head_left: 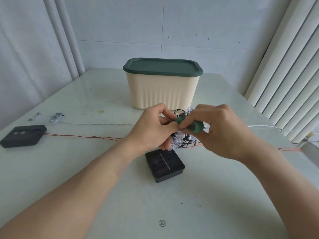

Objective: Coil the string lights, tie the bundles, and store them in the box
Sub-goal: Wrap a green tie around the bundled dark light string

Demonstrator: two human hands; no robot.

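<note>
In front of the box (pixel 162 90), which stands on the table (pixel 86 169) with its green lid (pixel 162 67) on, both hands hold a coiled bundle (pixel 183 139) of clear bulbs and dark wire above the tabletop. The left hand (pixel 151 129) grips the bundle, thumb and forefinger pinching the free end of a green tape (pixel 177 120). The right hand (pixel 222 131) grasps the tape roll (pixel 196 128), just beside the left fingertips. Nearer than the box, under the hands, lies a black solar panel (pixel 164 167). Left of the box lies a black case (pixel 23 135) with a red wire (pixel 82 136) running toward the hands.
</note>
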